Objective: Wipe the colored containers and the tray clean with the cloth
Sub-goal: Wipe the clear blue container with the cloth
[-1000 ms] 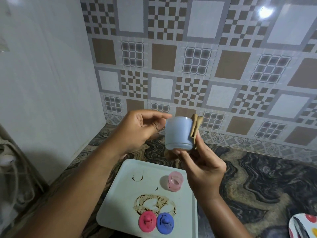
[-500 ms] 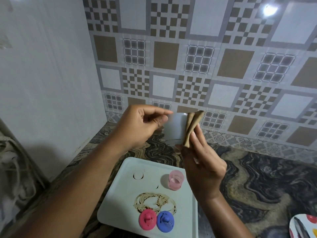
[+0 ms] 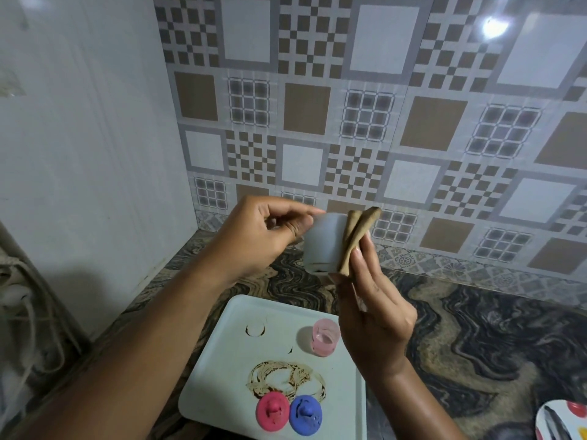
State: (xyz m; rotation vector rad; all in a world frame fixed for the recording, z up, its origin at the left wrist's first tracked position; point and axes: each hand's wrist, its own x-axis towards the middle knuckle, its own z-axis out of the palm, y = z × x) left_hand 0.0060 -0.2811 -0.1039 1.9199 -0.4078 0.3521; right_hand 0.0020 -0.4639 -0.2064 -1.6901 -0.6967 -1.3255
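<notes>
Head view shows the wiping of one container in hand, held up above the bench (image 3: 476, 344) in front of the tiled wall. The left grip (image 3: 260, 236) is closed on the pale blue container (image 3: 322, 242), fingers curled at its rim on the side nearest that grip. The right grip (image 3: 374, 312) is clamped on the folded brown cloth (image 3: 355, 236), which it presses upright against the container's opposite side, with the thumb low near the base. Motion blur hides whether any dirt is left on the cup. Below both grips lies the white tray (image 3: 222, 350), carrying a pink container (image 3: 325, 341) just under the right grip. A pink lid (image 3: 272, 414) and a blue lid (image 3: 305, 415) sit side by side at the tray's near edge. A smeared brown ring (image 3: 286, 379) and smaller ring marks show the tray is not yet wiped. By my reading this is an early step: one container under the cloth, the pink one and the tray to come. The next move likely calls for turning the cup against the cloth, a firm left hold, then setting it down off the stain.
</notes>
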